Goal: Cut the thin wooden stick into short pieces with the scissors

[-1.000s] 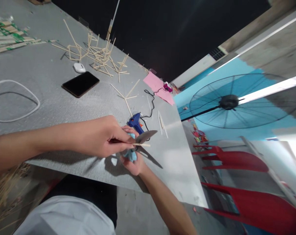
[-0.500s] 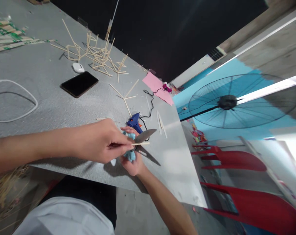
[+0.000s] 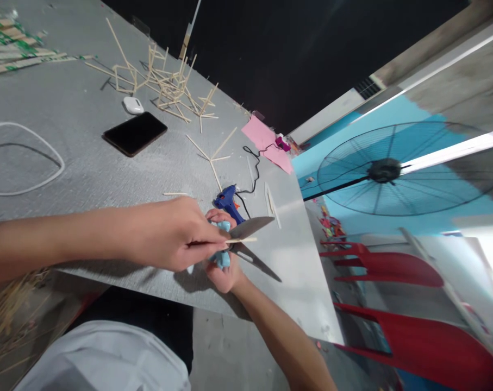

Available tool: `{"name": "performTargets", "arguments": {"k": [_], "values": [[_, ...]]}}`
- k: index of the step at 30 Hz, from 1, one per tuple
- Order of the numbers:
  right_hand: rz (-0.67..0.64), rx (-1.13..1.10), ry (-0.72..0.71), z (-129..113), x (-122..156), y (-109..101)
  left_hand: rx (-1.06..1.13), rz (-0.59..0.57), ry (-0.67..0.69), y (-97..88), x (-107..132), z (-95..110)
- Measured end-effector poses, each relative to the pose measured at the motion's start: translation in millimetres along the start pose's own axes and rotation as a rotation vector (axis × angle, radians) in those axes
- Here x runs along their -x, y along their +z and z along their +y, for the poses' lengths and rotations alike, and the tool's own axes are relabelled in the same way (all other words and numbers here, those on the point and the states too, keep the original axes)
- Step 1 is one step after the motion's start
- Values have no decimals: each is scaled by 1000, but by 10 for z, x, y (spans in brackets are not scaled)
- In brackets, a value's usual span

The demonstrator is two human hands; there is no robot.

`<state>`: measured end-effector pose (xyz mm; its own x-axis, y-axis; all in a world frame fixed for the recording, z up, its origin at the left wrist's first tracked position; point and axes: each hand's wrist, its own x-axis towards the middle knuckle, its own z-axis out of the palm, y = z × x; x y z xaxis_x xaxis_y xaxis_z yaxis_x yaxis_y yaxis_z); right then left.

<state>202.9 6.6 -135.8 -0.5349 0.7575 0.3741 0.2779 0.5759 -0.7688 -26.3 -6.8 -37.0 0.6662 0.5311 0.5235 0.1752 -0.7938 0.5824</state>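
My left hand [image 3: 170,233] pinches a thin wooden stick [image 3: 243,240] and holds its free end between the blades of a pair of scissors [image 3: 250,225]. My right hand [image 3: 224,271] grips the light blue handles of the scissors just below, near the front edge of the grey table [image 3: 87,163]. The blades are spread apart around the stick. A blue glue gun [image 3: 229,200] with a black cord lies just beyond the hands.
A dark phone [image 3: 135,133], a white earbud case [image 3: 132,105], a white cable loop [image 3: 24,157], a structure of glued sticks [image 3: 168,89] and pink paper [image 3: 266,144] lie on the table. A large fan [image 3: 397,171] and red chairs [image 3: 393,269] stand at right.
The scissor blades have opened wider around the stick. Both hands stay in nearly the same place; the view has shifted slightly.
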Motion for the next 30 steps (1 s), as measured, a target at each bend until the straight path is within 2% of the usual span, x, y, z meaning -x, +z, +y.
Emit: {"name": "performTargets", "arguments": {"k": [3,5,9,12,21,25,30], "values": [[119,-148,-130,13,-1,36,-8,1,-14,26,-9,8],[157,-123,-132,6,-3,59,-21,-8,-28,37,-11,10],[133,-41,-106,-22,-2,71,-41,-9,-18,38,-4,2],[107,-124,-130,-39,-6,64,-84,-23,-7,14,-1,4],[52,-172,-76,-76,-31,61,-282,-159,49,-100,29,26],[64,-107,-34,-90,-39,70,-363,-168,50,-99,54,31],[111,-72,-36,-41,-8,84,-309,-126,23,-94,65,62]]}}
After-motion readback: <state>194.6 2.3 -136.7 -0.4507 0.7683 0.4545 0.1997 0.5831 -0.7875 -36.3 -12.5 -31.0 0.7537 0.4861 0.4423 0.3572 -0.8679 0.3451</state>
